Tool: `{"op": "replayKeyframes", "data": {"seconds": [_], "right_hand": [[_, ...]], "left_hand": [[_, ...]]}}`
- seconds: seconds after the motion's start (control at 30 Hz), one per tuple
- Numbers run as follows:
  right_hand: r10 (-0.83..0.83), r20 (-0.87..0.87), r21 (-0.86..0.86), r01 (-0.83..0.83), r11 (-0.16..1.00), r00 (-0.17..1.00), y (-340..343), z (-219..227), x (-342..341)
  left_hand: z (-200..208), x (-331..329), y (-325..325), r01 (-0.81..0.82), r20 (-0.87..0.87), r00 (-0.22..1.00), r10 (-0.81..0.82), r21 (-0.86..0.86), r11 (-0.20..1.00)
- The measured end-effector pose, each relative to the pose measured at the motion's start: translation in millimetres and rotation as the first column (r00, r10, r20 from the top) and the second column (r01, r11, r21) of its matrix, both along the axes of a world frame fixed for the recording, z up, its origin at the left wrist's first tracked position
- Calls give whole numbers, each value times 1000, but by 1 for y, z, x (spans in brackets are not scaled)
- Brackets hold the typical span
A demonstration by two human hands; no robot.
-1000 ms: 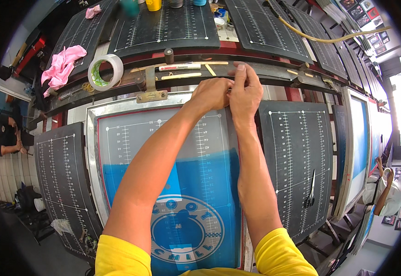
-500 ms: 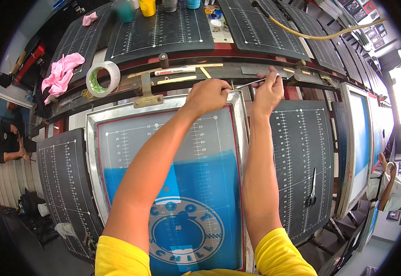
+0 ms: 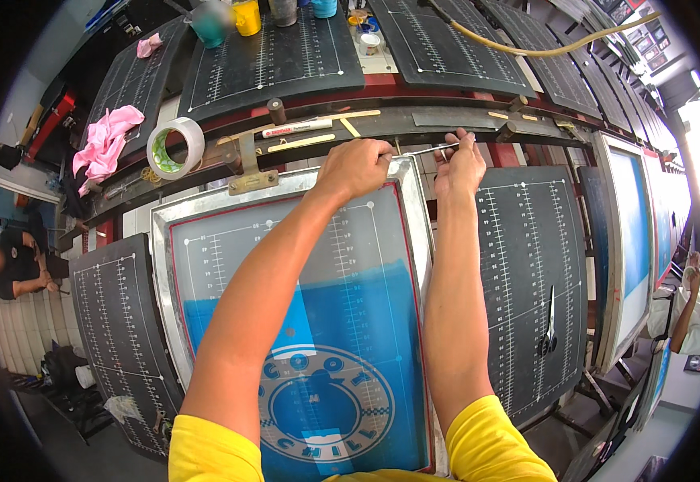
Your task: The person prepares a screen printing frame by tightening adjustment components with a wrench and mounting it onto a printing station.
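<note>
In front of me lies a screen printing frame (image 3: 163,265) with silver metal edges, its mesh coated blue in the lower part and bearing a round lettered design (image 3: 370,406). My left hand (image 3: 352,170) is closed at the far right corner of the frame, by a small upright bolt (image 3: 397,149); what its fingers grip is hidden. To its right, my right hand (image 3: 460,167) pinches a thin metal rod-like tool (image 3: 430,149), which reaches left toward that bolt. A metal bracket clamp (image 3: 253,181) sits on the frame's far edge, left of my hands.
Beyond the frame, a rail (image 3: 398,120) carries a roll of tape (image 3: 175,149), a marker (image 3: 298,128) and wooden sticks. Scissors (image 3: 550,325) lie on the black board at right. Pink cloth (image 3: 107,140) and paint pots (image 3: 247,18) are farther off. Other people are at both sides.
My right hand has come slightly toward me, and the tool now lies more level. My left hand stays at the frame's corner. The whole view has shifted a little.
</note>
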State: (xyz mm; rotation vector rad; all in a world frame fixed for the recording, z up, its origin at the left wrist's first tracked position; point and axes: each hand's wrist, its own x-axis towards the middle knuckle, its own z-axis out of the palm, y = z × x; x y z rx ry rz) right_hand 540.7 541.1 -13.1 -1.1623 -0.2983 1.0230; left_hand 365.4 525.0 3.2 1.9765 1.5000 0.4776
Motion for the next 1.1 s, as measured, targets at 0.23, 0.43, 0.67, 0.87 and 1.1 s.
{"op": "replayKeyframes", "data": {"seconds": [0.23,0.43,0.67,0.87,1.1], "right_hand": [[-18,-149,-45,11,999,989,1,-3,3],[18,150,45,-25,999,989,-2,7,-6],[59,554,35,-95,995,830,-6,26,-22],[28,392,20,-39,999,919,-12,32,-23],[-22,379,62,-1,998,925,-8,25,-24]], "left_hand": [[-3,0,0,-9,-4,1000,9,33,999],[-1,0,-1,-13,10,1000,12,28,1000],[2,0,-5,-30,41,999,28,49,998],[10,-1,-7,3,19,1000,-3,-9,1000],[5,0,-5,9,42,999,-9,0,1000]]}}
